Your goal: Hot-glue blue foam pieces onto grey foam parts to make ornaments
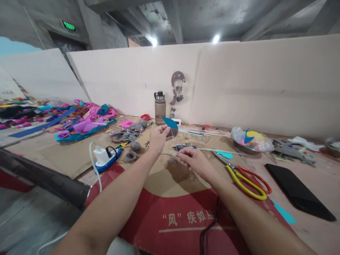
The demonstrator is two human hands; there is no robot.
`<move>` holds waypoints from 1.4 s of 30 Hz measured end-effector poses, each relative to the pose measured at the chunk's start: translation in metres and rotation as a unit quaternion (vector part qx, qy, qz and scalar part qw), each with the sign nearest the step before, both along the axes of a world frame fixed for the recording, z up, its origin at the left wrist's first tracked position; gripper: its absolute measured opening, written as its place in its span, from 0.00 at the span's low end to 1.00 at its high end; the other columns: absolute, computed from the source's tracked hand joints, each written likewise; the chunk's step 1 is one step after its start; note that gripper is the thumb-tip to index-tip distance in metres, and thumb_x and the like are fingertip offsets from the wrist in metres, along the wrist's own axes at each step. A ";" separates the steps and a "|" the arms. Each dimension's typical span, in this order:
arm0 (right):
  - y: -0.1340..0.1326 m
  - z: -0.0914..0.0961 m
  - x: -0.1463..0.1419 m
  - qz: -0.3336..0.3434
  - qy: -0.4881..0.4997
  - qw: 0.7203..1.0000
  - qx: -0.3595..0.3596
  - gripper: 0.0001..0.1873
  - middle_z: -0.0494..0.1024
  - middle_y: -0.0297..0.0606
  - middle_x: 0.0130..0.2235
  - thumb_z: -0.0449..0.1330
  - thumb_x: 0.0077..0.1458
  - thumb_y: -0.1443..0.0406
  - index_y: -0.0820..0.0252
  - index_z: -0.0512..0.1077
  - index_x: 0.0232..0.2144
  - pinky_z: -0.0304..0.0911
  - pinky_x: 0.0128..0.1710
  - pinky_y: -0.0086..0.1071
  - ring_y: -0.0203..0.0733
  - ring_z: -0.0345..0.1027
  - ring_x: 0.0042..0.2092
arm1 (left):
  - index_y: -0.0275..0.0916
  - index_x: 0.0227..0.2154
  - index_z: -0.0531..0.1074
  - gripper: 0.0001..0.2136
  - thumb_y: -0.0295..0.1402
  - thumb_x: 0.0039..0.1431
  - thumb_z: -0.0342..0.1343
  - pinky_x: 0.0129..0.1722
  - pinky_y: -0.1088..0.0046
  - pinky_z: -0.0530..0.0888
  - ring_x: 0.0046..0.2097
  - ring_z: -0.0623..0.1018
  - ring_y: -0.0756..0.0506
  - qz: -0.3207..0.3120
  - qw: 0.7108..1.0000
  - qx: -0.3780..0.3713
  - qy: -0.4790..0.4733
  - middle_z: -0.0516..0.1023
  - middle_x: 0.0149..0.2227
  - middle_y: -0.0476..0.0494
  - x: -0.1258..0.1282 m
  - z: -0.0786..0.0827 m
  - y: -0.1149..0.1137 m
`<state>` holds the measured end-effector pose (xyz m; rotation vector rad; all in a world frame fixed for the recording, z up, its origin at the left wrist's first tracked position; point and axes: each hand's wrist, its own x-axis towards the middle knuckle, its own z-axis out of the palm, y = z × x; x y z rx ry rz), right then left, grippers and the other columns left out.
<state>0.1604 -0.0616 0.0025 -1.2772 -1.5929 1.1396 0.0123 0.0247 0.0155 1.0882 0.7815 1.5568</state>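
Raised over the cardboard, my left hand [158,139] pinches a small felt piece [171,123], teal-blue with a pointed tip and a grey rounded part below. To its right and lower, my right hand [190,159] is closed in a pinch. Thin grey strands [171,159] lie close to those fingertips; whether they are held I cannot make out. Left of my hands sit a ball of grey yarn [135,146] and a small coil of grey cord [131,156]. Large scissors [247,179] with red and yellow handles rest beside my right forearm.
A bottle [160,108] stands at the back board, where a grey felt hanging [177,86] is pinned. On the left are a power strip [107,159], pinned grey felt pieces [124,134] and coloured fabric [90,124]. A bowl [248,148] and a phone [299,189] are on the right.
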 end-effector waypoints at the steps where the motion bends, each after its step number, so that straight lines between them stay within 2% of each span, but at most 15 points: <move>1: -0.002 -0.001 -0.003 0.023 -0.024 0.999 0.004 0.09 0.64 0.27 0.20 0.58 0.51 0.59 0.58 0.69 0.25 0.51 0.22 0.26 0.31 0.55 0.22 | 0.34 0.27 0.73 0.07 0.32 0.51 0.63 0.38 0.68 0.80 0.31 0.76 0.52 0.008 1.000 0.007 0.001 0.76 0.28 0.48 -0.002 0.000 0.003; 5: -0.007 -0.005 -0.008 0.090 -0.128 0.984 0.088 0.09 0.74 0.32 0.26 0.58 0.54 0.62 0.59 0.74 0.25 0.58 0.31 0.29 0.35 0.65 0.29 | 0.34 0.30 0.73 0.06 0.32 0.54 0.61 0.37 0.70 0.79 0.32 0.76 0.52 0.036 0.998 0.039 -0.018 0.77 0.30 0.47 -0.010 -0.001 0.012; 8: -0.011 -0.006 -0.010 0.131 -0.231 0.948 0.175 0.12 0.77 0.36 0.31 0.59 0.56 0.61 0.58 0.77 0.25 0.59 0.37 0.31 0.38 0.69 0.35 | 0.34 0.30 0.72 0.06 0.31 0.54 0.60 0.38 0.70 0.79 0.31 0.76 0.53 0.049 0.997 0.031 -0.052 0.76 0.30 0.48 -0.017 0.001 0.016; 10: -0.012 -0.005 -0.010 0.113 -0.255 0.936 0.216 0.09 0.77 0.37 0.34 0.62 0.55 0.61 0.57 0.78 0.26 0.59 0.40 0.32 0.40 0.69 0.39 | 0.34 0.29 0.72 0.06 0.32 0.54 0.61 0.39 0.70 0.79 0.30 0.76 0.54 0.049 0.996 0.018 -0.070 0.76 0.29 0.49 -0.020 0.003 0.017; 11: -0.011 -0.005 -0.009 0.084 -0.249 0.938 0.227 0.07 0.77 0.37 0.35 0.63 0.54 0.62 0.57 0.77 0.26 0.59 0.41 0.33 0.40 0.69 0.40 | 0.34 0.29 0.72 0.06 0.32 0.54 0.61 0.40 0.69 0.79 0.30 0.75 0.54 0.047 0.996 0.011 -0.075 0.76 0.29 0.49 -0.021 0.004 0.017; 13: -0.009 -0.003 -0.005 0.012 -0.221 0.947 0.233 0.04 0.76 0.37 0.35 0.62 0.52 0.65 0.57 0.76 0.26 0.59 0.41 0.33 0.40 0.68 0.39 | 0.33 0.28 0.71 0.06 0.31 0.55 0.61 0.41 0.68 0.79 0.29 0.75 0.54 0.038 0.996 -0.007 -0.083 0.76 0.28 0.49 -0.021 0.006 0.015; 15: -0.006 0.000 0.000 -0.039 -0.201 0.950 0.236 0.06 0.76 0.37 0.32 0.60 0.54 0.65 0.58 0.74 0.26 0.59 0.39 0.33 0.40 0.68 0.36 | 0.33 0.29 0.72 0.05 0.30 0.56 0.61 0.42 0.67 0.79 0.29 0.76 0.53 0.020 0.995 -0.032 -0.090 0.76 0.28 0.47 -0.019 0.007 0.013; 20: -0.001 0.008 0.010 -0.105 -0.201 0.950 0.215 0.15 0.72 0.36 0.26 0.53 0.58 0.58 0.56 0.68 0.22 0.55 0.34 0.33 0.41 0.64 0.31 | 0.32 0.28 0.70 0.05 0.27 0.58 0.58 0.43 0.64 0.78 0.29 0.78 0.52 -0.030 0.984 -0.102 -0.141 0.77 0.28 0.45 -0.013 0.005 0.008; 24: -0.004 0.011 0.010 -0.128 -0.223 0.943 0.210 0.22 0.67 0.33 0.22 0.47 0.61 0.53 0.55 0.62 0.20 0.51 0.31 0.33 0.40 0.60 0.27 | 0.31 0.28 0.70 0.05 0.26 0.58 0.59 0.42 0.64 0.78 0.29 0.78 0.51 -0.041 0.978 -0.130 -0.155 0.78 0.28 0.43 -0.010 0.003 0.006; 28: -0.002 0.008 0.010 -0.099 -0.258 0.936 0.217 0.25 0.60 0.32 0.19 0.47 0.61 0.51 0.55 0.55 0.16 0.48 0.28 0.33 0.38 0.53 0.25 | 0.31 0.28 0.71 0.05 0.27 0.57 0.60 0.43 0.64 0.78 0.31 0.79 0.50 -0.020 0.973 -0.140 -0.180 0.79 0.30 0.42 -0.016 0.005 0.008; 30: 0.001 0.004 0.012 -0.093 -0.255 0.937 0.219 0.24 0.63 0.32 0.20 0.49 0.60 0.52 0.56 0.57 0.17 0.50 0.29 0.33 0.38 0.55 0.25 | 0.32 0.29 0.71 0.04 0.26 0.58 0.58 0.43 0.66 0.77 0.32 0.79 0.50 0.001 0.969 -0.136 -0.206 0.79 0.31 0.41 -0.020 0.006 0.011; 32: 0.005 0.000 0.015 -0.098 -0.225 0.945 0.216 0.17 0.70 0.34 0.25 0.53 0.59 0.54 0.56 0.66 0.22 0.55 0.32 0.34 0.40 0.62 0.29 | 0.32 0.29 0.70 0.04 0.25 0.60 0.56 0.41 0.68 0.78 0.32 0.79 0.51 0.013 0.965 -0.140 -0.223 0.79 0.31 0.42 -0.020 0.006 0.011; 34: 0.008 -0.003 0.018 -0.118 -0.182 0.952 0.214 0.11 0.75 0.37 0.32 0.56 0.57 0.57 0.57 0.71 0.33 0.60 0.36 0.35 0.42 0.67 0.34 | 0.32 0.29 0.70 0.05 0.25 0.60 0.55 0.37 0.70 0.78 0.31 0.78 0.51 -0.003 0.964 -0.149 -0.220 0.78 0.30 0.42 -0.014 0.005 0.006; 36: 0.009 -0.004 0.020 -0.149 -0.147 0.952 0.221 0.13 0.77 0.39 0.36 0.57 0.56 0.57 0.58 0.72 0.41 0.63 0.38 0.37 0.43 0.69 0.36 | 0.31 0.29 0.70 0.05 0.26 0.60 0.55 0.34 0.71 0.78 0.30 0.78 0.51 -0.041 0.967 -0.154 -0.200 0.78 0.29 0.42 -0.004 0.004 -0.003; 42: 0.006 0.001 0.020 -0.213 -0.106 0.939 0.247 0.14 0.78 0.41 0.36 0.58 0.58 0.55 0.59 0.73 0.39 0.65 0.35 0.36 0.43 0.70 0.34 | 0.32 0.26 0.71 0.06 0.28 0.55 0.61 0.36 0.71 0.79 0.28 0.75 0.52 -0.091 0.978 -0.150 -0.111 0.76 0.27 0.46 0.030 -0.005 -0.031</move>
